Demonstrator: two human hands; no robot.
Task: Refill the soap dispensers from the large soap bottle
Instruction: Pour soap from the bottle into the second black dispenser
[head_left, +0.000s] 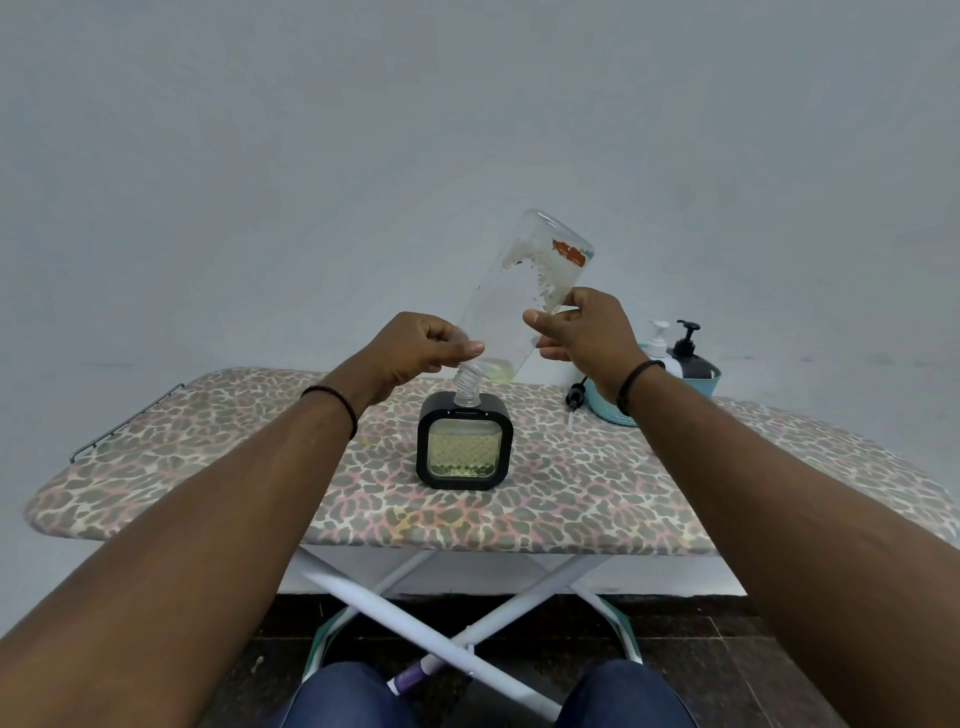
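A large clear soap bottle (519, 291) with torn label scraps is tipped mouth-down, its threaded neck set in the top opening of a square black dispenser (464, 441). A little pale yellow-green soap is left near the bottle's shoulder. The dispenser's patterned window shows yellowish liquid. My left hand (415, 348) pinches the bottle near its neck. My right hand (587, 332) grips the bottle's body higher up. A black pump head (574, 397) with its tube lies on the board beside the basket.
The dispenser stands on a leopard-print ironing board (208, 467) with white crossed legs. A teal basket (618, 410) at the back right holds a white pump bottle (657, 340) and a black pump bottle (688, 353). A plain wall is behind.
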